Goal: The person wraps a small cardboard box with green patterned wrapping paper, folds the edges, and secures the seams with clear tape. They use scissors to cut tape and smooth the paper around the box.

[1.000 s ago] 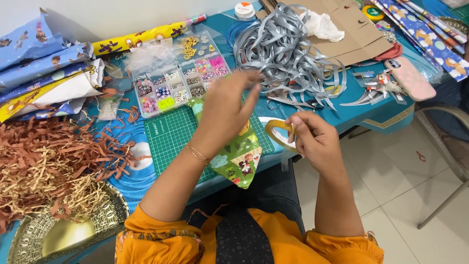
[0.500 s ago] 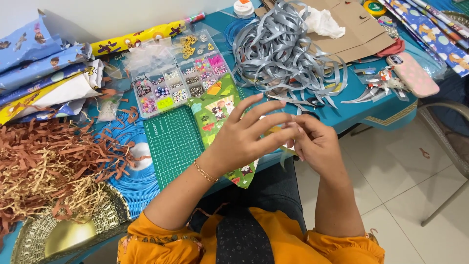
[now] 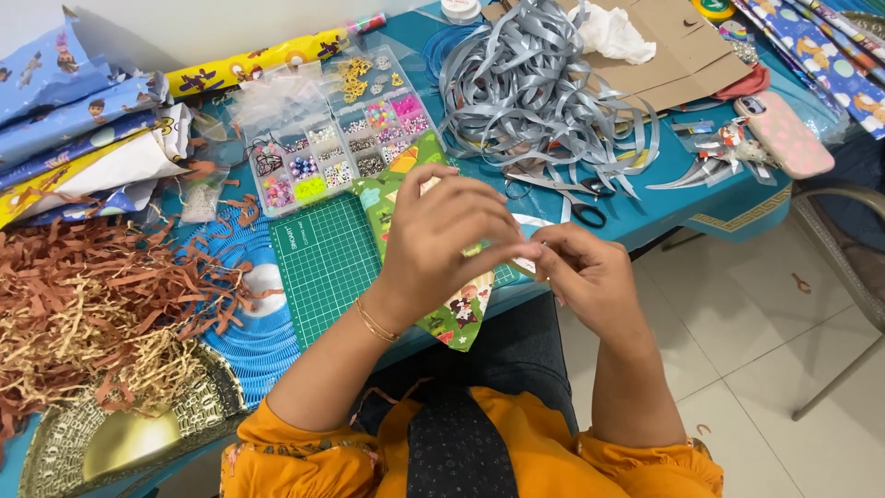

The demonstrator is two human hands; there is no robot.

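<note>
My left hand point(image 3: 442, 242) and my right hand point(image 3: 590, 277) meet fingertip to fingertip just above the table's front edge. Between them they pinch a small pale strip point(image 3: 537, 245); it is too small to tell what it is made of. Under my left hand lies a packet in green patterned wrapping paper point(image 3: 458, 320), which overhangs the table edge. The packet rests partly on a green cutting mat point(image 3: 323, 267). A thin gold bangle circles my left wrist.
A clear bead organiser box point(image 3: 332, 138) sits behind the mat, with a heap of grey ribbon point(image 3: 544, 92) and scissors point(image 3: 583, 210) to its right. Brown paper shreds point(image 3: 92, 304) and a gold tray point(image 3: 64, 443) fill the left. Pink phone point(image 3: 784, 134), cardboard point(image 3: 673, 51), chair point(image 3: 848, 249) at right.
My left hand has come down from above the packet to meet my right hand. The tape ring seen in my right hand a second ago is no longer visible.
</note>
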